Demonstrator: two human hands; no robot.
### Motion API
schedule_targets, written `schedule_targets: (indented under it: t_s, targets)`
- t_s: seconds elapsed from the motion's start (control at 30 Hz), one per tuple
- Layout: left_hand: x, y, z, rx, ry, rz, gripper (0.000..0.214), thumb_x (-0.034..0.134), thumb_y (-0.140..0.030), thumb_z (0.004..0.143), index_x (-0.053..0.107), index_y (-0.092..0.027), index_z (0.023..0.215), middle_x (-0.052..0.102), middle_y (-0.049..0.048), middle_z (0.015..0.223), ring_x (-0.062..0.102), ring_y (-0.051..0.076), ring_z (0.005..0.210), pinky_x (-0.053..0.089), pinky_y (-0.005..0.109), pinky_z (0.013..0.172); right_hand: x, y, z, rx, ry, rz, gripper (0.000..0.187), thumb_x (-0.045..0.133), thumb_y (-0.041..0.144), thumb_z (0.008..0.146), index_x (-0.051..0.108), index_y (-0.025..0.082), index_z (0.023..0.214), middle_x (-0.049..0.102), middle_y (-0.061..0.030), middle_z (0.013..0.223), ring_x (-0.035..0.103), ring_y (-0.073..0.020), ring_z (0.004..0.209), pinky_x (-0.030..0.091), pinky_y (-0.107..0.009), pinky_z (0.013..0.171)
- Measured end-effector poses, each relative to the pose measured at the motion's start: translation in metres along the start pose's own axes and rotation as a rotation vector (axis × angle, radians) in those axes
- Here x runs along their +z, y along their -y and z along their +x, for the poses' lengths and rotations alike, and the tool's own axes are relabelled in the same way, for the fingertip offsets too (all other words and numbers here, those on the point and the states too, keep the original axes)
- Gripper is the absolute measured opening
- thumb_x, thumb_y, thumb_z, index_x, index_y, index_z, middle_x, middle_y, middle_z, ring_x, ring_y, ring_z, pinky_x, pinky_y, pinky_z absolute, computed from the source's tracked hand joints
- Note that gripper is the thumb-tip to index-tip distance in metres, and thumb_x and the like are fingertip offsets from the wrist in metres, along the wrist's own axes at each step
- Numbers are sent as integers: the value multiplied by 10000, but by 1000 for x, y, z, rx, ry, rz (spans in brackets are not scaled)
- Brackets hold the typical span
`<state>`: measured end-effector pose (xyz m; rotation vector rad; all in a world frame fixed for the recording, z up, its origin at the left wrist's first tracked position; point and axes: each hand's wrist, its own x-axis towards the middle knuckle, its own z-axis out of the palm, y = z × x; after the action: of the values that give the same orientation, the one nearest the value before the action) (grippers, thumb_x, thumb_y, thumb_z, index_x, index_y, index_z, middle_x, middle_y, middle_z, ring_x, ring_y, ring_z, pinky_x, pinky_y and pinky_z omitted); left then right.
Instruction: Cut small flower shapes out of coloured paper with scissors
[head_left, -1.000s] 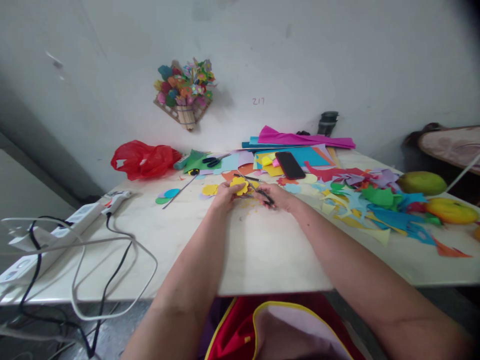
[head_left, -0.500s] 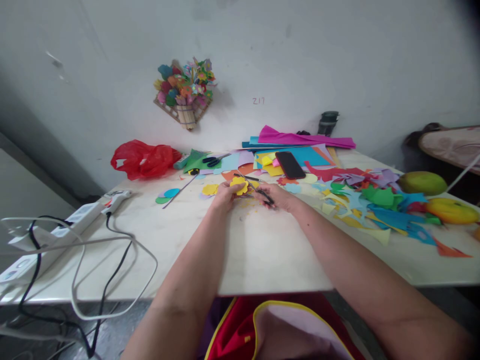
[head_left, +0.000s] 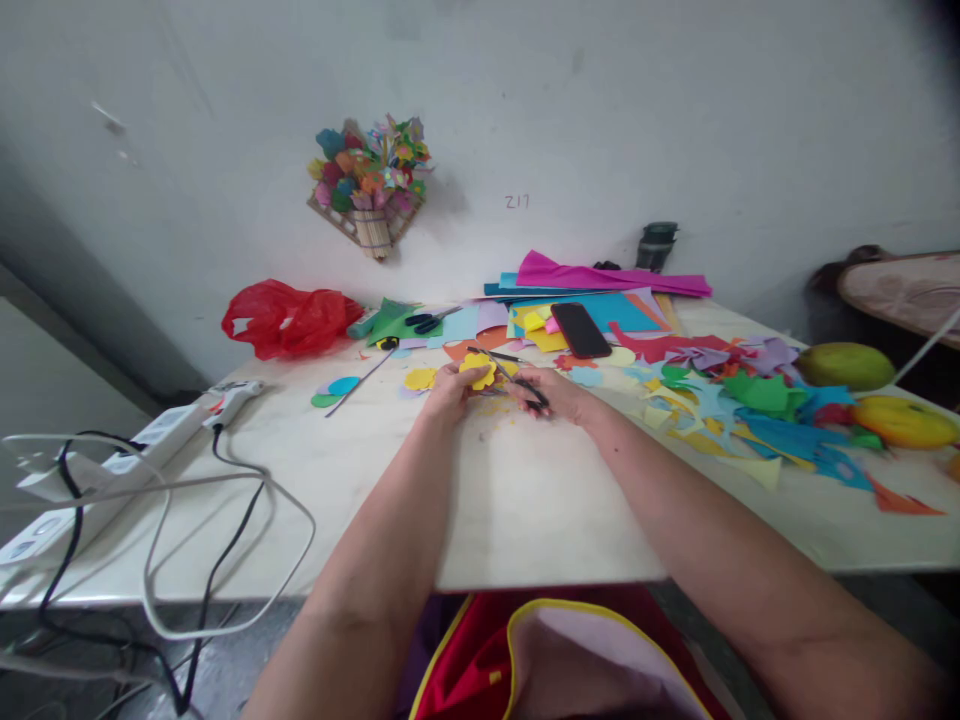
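Above the table, my left hand (head_left: 450, 390) pinches a yellow paper flower (head_left: 477, 371) with a scalloped edge. My right hand (head_left: 556, 393) is closed around the black handles of a pair of scissors (head_left: 534, 397). Their blades reach left to the flower's right edge; whether they touch the paper I cannot tell. Another yellow paper flower (head_left: 421, 379) lies just left of my left hand. Small yellow clippings (head_left: 495, 408) are scattered on the table below my hands.
Coloured paper scraps (head_left: 720, 410) and mangoes (head_left: 904, 421) cover the right side. Behind my hands lie a phone (head_left: 580, 330), paper sheets and a second pair of scissors (head_left: 425, 322). On the left are a red plastic bag (head_left: 289, 318), paper circles (head_left: 343, 386) and a power strip (head_left: 161, 430) with loose cables.
The scissor blades have swung slightly at the flower's edge. Both hands stay in nearly the same place, and the other things have not moved.
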<state>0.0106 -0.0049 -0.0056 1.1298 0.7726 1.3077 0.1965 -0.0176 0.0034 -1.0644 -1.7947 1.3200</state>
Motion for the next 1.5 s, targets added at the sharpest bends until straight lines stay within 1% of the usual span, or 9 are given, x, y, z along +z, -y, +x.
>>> schedule_targets:
  t_s: [0.3, 0.6, 0.83, 0.97, 1.07, 1.17, 1.3, 1.37, 1.5]
  targets:
    - [2, -2, -2, -6, -13, -14, 348, 831, -304, 510, 697, -84, 744, 716, 127, 761, 690, 242, 741, 517, 315, 677, 2, 5, -3, 36, -19, 6, 246, 664, 378, 751, 540, 168, 719, 504, 55, 478, 421, -50, 337, 239, -166, 302]
    - [-2, 1, 2, -23, -12, -43, 306, 822, -259, 536, 680, -90, 748, 719, 119, 758, 698, 235, 723, 539, 334, 713, 2, 6, -2, 45, -33, 33, 245, 679, 381, 718, 569, 162, 731, 488, 59, 456, 398, -51, 325, 226, -173, 304]
    - [-2, 0, 1, -29, -8, -72, 299, 820, -234, 544, 674, -85, 758, 718, 106, 756, 692, 209, 680, 541, 311, 687, 1, 0, 2, 35, -37, 82, 248, 711, 378, 693, 599, 165, 750, 488, 63, 479, 397, -53, 347, 277, -178, 329]
    - [0, 0, 1, -53, 20, -86, 289, 826, -244, 532, 667, -82, 710, 709, 106, 719, 680, 194, 661, 534, 296, 675, 2, 2, 0, 26, -49, 42, 233, 721, 354, 698, 607, 155, 741, 468, 65, 451, 377, -51, 335, 243, -179, 320]
    - [-1, 2, 3, -58, 28, -75, 281, 830, -261, 535, 646, -95, 667, 697, 88, 680, 658, 163, 615, 521, 271, 637, 2, 5, -1, 32, -39, 35, 227, 733, 326, 690, 630, 148, 785, 456, 73, 436, 363, -49, 331, 227, -179, 315]
    - [-3, 4, 4, -63, 35, -35, 293, 831, -281, 553, 612, -108, 643, 674, 66, 632, 617, 128, 532, 480, 228, 527, 3, 7, -2, 27, -47, 60, 224, 727, 321, 699, 637, 138, 794, 462, 72, 433, 366, -48, 327, 230, -179, 314]
    - [-2, 1, 3, -75, 46, 8, 312, 832, -288, 568, 605, -114, 694, 659, 34, 620, 518, 71, 404, 372, 184, 383, 2, 6, 0, 29, -115, 106, 289, 776, 296, 646, 613, 132, 819, 554, 46, 485, 432, -58, 345, 273, -178, 330]
    - [-1, 0, 3, -64, 70, 28, 322, 835, -291, 570, 602, -112, 704, 630, 9, 579, 478, 47, 375, 336, 164, 362, 1, 4, 2, 14, -142, 137, 355, 811, 272, 594, 604, 133, 847, 602, 30, 536, 469, -63, 370, 317, -180, 361]
    - [2, -2, 2, -70, 135, 52, 363, 847, -270, 551, 603, -117, 772, 636, 0, 614, 518, 51, 422, 384, 161, 416, -2, 1, 5, -30, -228, 203, 434, 836, 262, 533, 601, 150, 881, 601, 47, 563, 512, -78, 415, 368, -190, 414]
